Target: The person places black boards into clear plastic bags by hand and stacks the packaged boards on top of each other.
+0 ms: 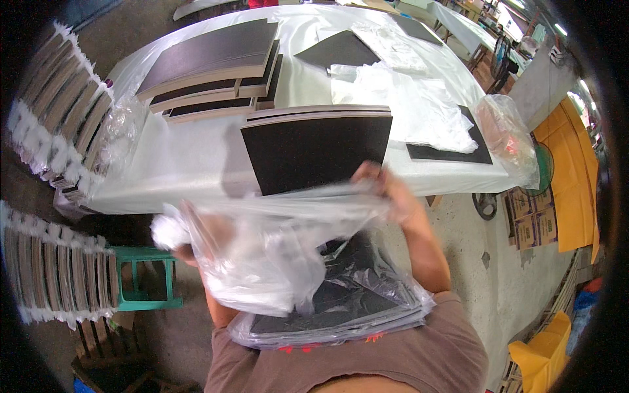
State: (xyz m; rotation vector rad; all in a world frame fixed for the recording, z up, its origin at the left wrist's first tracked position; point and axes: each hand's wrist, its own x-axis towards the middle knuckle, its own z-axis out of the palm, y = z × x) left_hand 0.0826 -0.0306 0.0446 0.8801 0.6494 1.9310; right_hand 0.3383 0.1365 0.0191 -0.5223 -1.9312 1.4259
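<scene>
A clear plastic bag (262, 259) is stretched out in front of me between my two hands. My left hand (213, 226) shows blurred through the film, closed on the bag's left part. At the bag's upper right edge, my right hand (377, 180) pinches the film, smeared by motion. Just beyond the bag, black panels with pale edges (321, 150) stand upright at the table's front edge; the bag hides their lower side. Across my lap lie black panels wrapped in clear plastic (367, 288), partly covered by the bag.
The table (177, 164) has a white plastic cover. On it are stacked dark panels (209, 59), loose white bags (406, 98) and a dark panel (481, 141) at right. Bagged stacks (62, 275) and a green stool (147, 301) stand left; cartons (534, 219) sit right.
</scene>
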